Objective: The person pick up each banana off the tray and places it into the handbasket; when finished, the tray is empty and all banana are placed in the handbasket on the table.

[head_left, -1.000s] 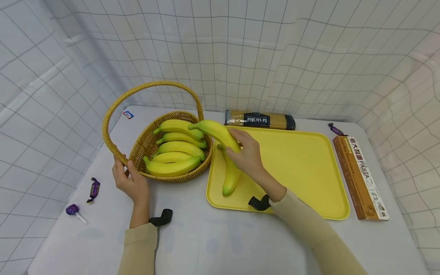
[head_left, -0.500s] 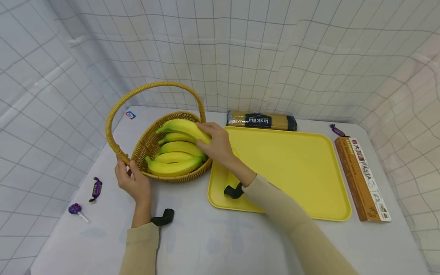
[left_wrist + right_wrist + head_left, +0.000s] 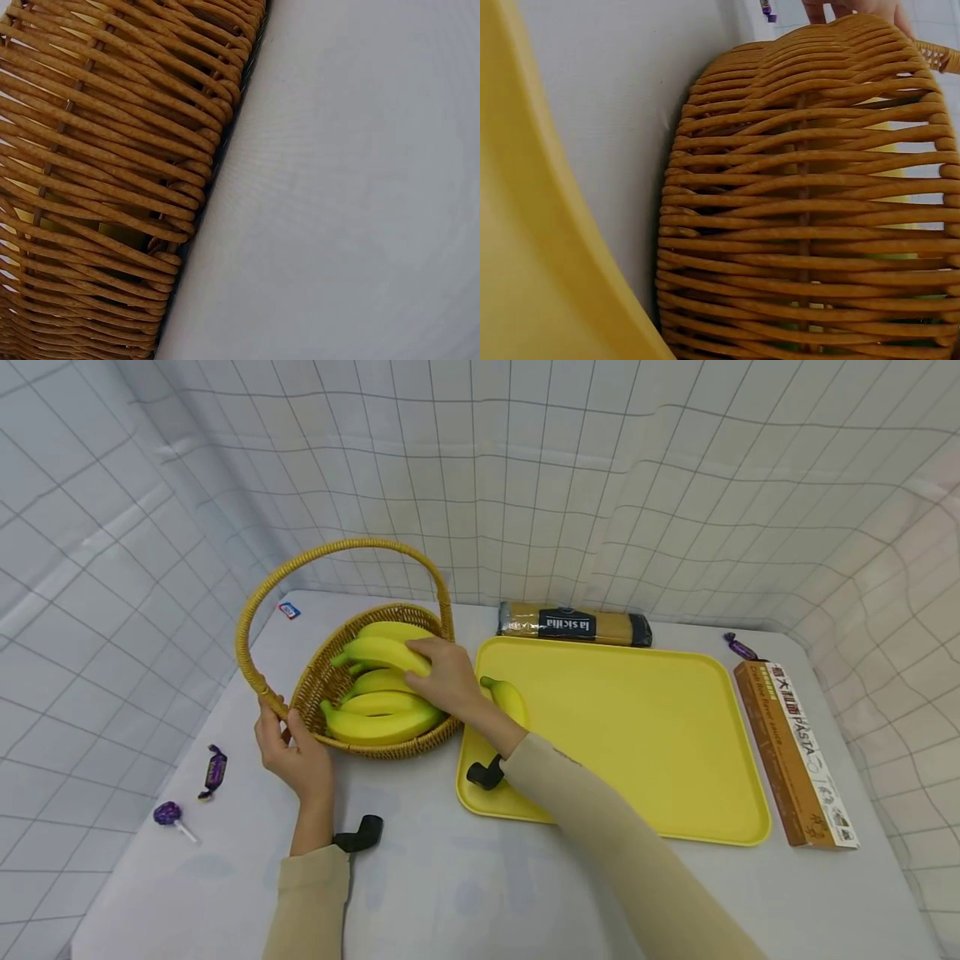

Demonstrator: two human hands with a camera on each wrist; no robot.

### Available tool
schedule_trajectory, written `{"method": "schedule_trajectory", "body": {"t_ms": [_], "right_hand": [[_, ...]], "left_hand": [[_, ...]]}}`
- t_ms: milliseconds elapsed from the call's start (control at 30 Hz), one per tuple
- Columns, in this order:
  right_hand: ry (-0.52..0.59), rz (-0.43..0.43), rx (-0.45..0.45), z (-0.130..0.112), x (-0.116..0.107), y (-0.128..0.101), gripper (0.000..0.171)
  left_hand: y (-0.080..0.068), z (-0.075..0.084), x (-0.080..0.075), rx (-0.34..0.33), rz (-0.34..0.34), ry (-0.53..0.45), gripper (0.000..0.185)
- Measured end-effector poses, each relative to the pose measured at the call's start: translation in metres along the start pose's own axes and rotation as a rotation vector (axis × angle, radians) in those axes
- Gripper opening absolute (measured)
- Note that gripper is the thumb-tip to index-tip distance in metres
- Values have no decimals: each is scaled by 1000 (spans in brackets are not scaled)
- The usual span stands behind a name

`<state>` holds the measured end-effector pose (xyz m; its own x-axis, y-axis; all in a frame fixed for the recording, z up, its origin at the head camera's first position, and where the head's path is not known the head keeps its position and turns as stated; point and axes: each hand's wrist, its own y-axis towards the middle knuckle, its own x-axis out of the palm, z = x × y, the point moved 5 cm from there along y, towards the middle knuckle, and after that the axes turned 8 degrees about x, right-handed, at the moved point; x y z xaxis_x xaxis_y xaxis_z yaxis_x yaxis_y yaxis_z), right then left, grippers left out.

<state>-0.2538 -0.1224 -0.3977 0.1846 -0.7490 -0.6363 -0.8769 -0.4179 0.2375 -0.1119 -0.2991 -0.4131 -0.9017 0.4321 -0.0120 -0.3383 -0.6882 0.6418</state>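
Right hand [image 3: 448, 675] reaches over the near rim of the wicker basket [image 3: 318, 672]; its fingers curl around a banana [image 3: 378, 652], grasping it at the stalkless end. That banana lies on top of the other bananas [image 3: 378, 717] stacked in the basket, stem pointing left.

Left hand [image 3: 294, 754] grips the basket where the handle meets the rim, fingers wrapped on the weave, thumb on the outer side.

One more banana [image 3: 507, 697] lies on the yellow tray [image 3: 645, 727], at its left edge just beside the basket, partly hidden by the right forearm.

Wrist views: close-up of basket weave only; right wrist view shows tray edge next to the basket wall.

On the surface: spaghetti packet [image 3: 574, 624] behind the tray, pasta box [image 3: 795, 752] along its right side, wrapped sweet [image 3: 213, 771] and lollipop [image 3: 168, 815] to the far left.
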Motion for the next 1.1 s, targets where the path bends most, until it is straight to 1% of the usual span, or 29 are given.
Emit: {"method": "schedule_trajectory", "body": {"t_ms": [200, 433, 667, 900, 1100], "right_hand": [[-70, 3, 6, 1, 6, 4, 45], [-156, -6, 3, 0, 8, 8, 45], [-186, -17, 11, 2, 11, 8, 43], [-275, -5, -2, 0, 13, 8, 40], [-310, -4, 2, 1, 13, 8, 37]], "left_hand": [[-1, 1, 1, -6, 0, 1, 41], [-1, 1, 2, -12, -1, -8, 43], [0, 2, 1, -8, -2, 1, 42], [0, 2, 0, -6, -2, 5, 42], [1, 2, 0, -11, -1, 9, 42]]}}
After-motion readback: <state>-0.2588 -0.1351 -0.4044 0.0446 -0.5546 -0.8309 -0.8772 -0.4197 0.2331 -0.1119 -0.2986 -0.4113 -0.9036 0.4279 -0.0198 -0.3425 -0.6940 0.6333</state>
